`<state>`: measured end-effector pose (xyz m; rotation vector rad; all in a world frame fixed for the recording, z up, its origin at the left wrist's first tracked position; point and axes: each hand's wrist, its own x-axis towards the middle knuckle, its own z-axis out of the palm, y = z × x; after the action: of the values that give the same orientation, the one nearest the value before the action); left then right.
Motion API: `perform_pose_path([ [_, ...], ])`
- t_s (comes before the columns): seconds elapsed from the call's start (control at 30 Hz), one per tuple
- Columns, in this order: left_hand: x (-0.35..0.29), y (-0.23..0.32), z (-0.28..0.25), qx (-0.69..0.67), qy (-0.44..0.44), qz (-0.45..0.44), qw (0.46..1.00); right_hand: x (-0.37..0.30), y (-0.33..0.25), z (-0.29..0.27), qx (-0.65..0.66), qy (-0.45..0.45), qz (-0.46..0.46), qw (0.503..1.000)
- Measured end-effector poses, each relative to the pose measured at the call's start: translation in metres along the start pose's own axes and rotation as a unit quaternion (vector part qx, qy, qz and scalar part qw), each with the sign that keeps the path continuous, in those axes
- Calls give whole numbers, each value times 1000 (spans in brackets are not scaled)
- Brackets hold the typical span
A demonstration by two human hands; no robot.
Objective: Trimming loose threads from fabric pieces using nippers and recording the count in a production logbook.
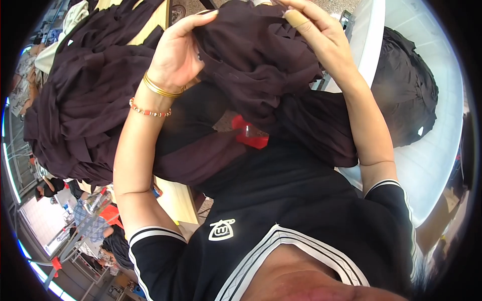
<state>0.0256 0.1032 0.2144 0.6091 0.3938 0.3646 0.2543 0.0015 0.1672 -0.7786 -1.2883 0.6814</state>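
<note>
While dark cloth (pixel 251 55) sat bunched at far centre | left hand (pixel 176 52) was half open at its left edge, grip unclear | right hand (pixel 321 37) was partly curled at its far-right edge, hold unclear | even tension seemed advisable, folds clear of the bracelet (pixel 150 113)

Garment workshop: heaped dark cloth (pixel 85 110), tub (pixel 443 155), other workers (pixel 90 220).
</note>
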Motion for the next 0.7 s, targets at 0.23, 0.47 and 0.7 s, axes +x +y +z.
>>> perform_pose_path([
  [0.23, 1, 4, -5, -39, -6, -20, 999, 3, -50, 10, -340, -36, -37, 939],
  [0.47, 5, 0, 2, -47, -30, -39, 998, 12, -10, 9, -266, -21, -220, 938],
  [0.7, 1, -5, 4, -16, 27, -5, 999, 5, -56, 18, -387, -55, -53, 919],
])
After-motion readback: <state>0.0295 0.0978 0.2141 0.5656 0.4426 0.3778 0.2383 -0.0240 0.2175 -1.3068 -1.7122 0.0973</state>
